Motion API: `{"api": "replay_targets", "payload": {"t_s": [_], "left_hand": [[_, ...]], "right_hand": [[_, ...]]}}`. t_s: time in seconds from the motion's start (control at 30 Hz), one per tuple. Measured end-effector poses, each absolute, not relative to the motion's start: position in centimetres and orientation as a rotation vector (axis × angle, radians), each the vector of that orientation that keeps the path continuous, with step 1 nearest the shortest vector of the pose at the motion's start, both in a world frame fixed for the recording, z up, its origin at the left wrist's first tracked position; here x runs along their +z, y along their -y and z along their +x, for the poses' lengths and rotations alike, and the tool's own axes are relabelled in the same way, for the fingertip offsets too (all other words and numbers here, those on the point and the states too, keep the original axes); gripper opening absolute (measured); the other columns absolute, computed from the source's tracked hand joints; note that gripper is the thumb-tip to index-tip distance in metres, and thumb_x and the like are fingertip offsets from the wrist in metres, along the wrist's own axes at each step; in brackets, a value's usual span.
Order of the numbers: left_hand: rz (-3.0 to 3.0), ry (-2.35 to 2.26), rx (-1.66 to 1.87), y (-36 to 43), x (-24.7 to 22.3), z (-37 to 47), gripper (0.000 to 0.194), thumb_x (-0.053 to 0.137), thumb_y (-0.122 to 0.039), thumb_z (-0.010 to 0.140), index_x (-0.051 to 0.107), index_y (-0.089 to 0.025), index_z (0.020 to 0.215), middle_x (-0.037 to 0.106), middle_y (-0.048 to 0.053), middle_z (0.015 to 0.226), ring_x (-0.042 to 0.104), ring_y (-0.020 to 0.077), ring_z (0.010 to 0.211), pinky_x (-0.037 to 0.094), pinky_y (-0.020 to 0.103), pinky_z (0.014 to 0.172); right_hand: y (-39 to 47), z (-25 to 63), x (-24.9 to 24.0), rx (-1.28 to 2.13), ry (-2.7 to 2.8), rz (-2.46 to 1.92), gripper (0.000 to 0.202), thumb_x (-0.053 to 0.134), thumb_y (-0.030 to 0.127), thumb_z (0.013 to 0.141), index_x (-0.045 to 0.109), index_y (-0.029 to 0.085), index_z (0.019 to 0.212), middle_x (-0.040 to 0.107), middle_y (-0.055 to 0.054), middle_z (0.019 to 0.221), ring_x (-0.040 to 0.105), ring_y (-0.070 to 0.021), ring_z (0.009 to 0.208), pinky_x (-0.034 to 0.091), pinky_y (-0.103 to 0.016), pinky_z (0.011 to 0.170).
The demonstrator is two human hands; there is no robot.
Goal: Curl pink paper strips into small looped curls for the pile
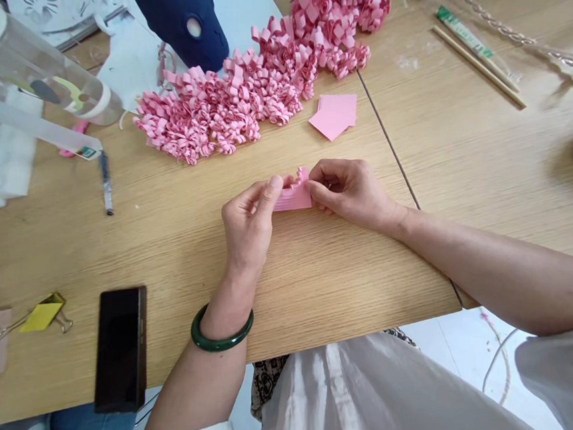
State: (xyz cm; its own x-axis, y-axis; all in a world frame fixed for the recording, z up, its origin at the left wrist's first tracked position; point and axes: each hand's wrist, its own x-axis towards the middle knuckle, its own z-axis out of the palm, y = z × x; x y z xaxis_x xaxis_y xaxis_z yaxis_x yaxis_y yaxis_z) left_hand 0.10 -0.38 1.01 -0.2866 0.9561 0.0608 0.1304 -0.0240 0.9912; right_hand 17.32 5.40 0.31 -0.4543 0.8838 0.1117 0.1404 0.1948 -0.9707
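A small pink paper piece [292, 200], cut into strips with curls along its upper edge, is held above the wooden table. My left hand [253, 218] grips its left end between thumb and fingers, a green bangle on that wrist. At the paper's right edge, my right hand [347, 189] pinches with thumb and forefinger; its other fingers are curled under. Just beyond lie flat pink paper pieces [335, 114]. Behind them stretches a long pile of curled pink paper [236, 99].
A dark blue bottle [184, 23] stands behind the pile. At left are a clear bottle [58, 74], a pen [106, 184], a binder clip [44, 313] and a phone [120, 350]. Wooden chopsticks [479, 67] lie at the upper right. A table seam [390, 142] runs near my right hand.
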Motion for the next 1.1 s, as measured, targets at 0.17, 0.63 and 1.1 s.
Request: {"api": "replay_targets", "payload": {"t_s": [0.17, 0.63, 1.1], "left_hand": [[1.302, -1.539, 1.33, 0.57, 1.08, 0.08, 0.017, 0.08, -0.041, 0.09, 0.087, -0.026, 0.094, 0.085, 0.003, 0.102, 0.079, 0.0213, 0.1, 0.062, 0.033, 0.096], [1.38, -1.558, 1.397, 0.39, 0.2, -0.2, 0.003, 0.085, -0.028, 0.085, 0.085, -0.025, 0.085, 0.083, -0.002, 0.084, 0.074, 0.0127, 0.076, 0.058, 0.022, 0.072], [1.322, -1.558, 1.427, 0.22, 0.14, -0.21, 0.01, 0.091, -0.032, 0.079, 0.085, -0.025, 0.083, 0.083, -0.002, 0.084, 0.074, 0.0129, 0.075, 0.058, 0.023, 0.072]], "right_hand": [[-5.41, 17.31, 0.25, 1.307, 1.762, -0.95, 0.022, 0.065, 0.023, 0.096, 0.06, 0.017, 0.075, 0.058, 0.001, 0.067, 0.047, -0.0101, 0.063, 0.037, -0.025, 0.059], [-5.59, 17.31, -0.32, 1.294, 1.818, -0.85, 0.017, 0.062, 0.021, 0.093, 0.062, 0.016, 0.077, 0.057, 0.002, 0.066, 0.045, -0.0088, 0.061, 0.035, -0.025, 0.059], [-5.55, 17.37, -0.36, 1.333, 1.816, -0.8, 0.021, 0.064, 0.028, 0.099, 0.064, 0.015, 0.083, 0.056, 0.001, 0.07, 0.045, -0.0097, 0.064, 0.036, -0.024, 0.057]]}}
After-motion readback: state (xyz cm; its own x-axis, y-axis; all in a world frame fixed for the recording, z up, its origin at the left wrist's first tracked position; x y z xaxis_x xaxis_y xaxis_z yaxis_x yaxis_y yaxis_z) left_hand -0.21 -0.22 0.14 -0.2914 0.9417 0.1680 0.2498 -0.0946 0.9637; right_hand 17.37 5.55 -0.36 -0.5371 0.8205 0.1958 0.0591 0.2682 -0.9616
